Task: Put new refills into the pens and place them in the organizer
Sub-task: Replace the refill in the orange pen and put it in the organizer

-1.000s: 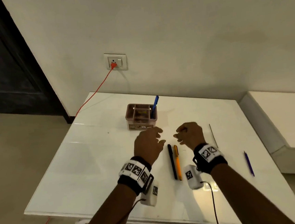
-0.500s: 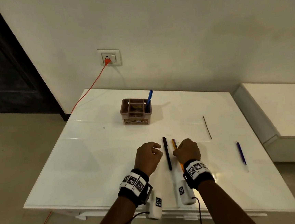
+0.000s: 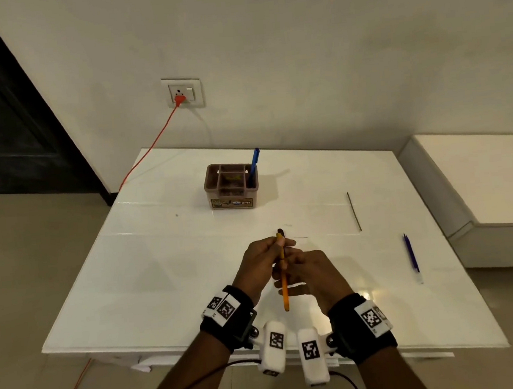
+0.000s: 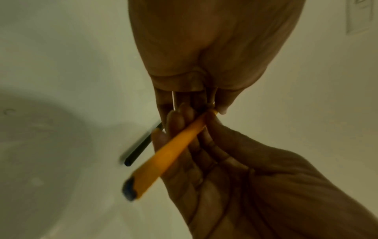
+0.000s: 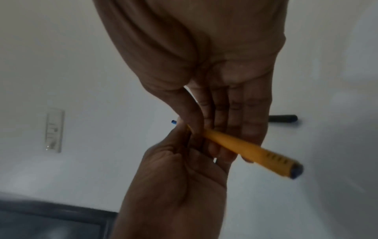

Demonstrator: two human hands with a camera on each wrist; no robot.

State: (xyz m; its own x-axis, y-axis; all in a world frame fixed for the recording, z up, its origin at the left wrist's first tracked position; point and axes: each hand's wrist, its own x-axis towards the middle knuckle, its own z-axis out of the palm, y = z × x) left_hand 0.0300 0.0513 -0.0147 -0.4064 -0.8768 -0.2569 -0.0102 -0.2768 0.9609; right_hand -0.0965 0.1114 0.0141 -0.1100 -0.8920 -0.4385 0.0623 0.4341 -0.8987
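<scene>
The orange pen [image 3: 284,280] is up off the table, held between both hands over the near middle of the white tabletop [image 3: 163,280], its dark-capped end pointing back toward the person. The left hand [image 3: 260,267] pinches the far end between thumb and fingertips; the right hand [image 3: 310,275] curls its fingers round the barrel just behind. Under the hands a black pen [image 4: 141,148] lies flat on the glossy surface, only its tip showing past the knuckles in the head view.

Further back stands the brown organizer [image 3: 232,185] — a small box split into compartments — with a blue pen [image 3: 253,166] leaning upright in its right-hand compartment. Off to the right, well apart from the hands, a thin dark refill [image 3: 354,211] lies by itself, and nearer the table's right edge a blue-purple pen [image 3: 411,253] lies lengthwise.

The table sits against a plain pale wall. A socket plate [image 3: 181,92] is on that wall, with an orange cable [image 3: 149,149] plugged in and trailing down past the table's left corner to the beige floor. A dark door [image 3: 2,101] fills the left side, and a low white ledge [image 3: 480,181] runs along the right.
</scene>
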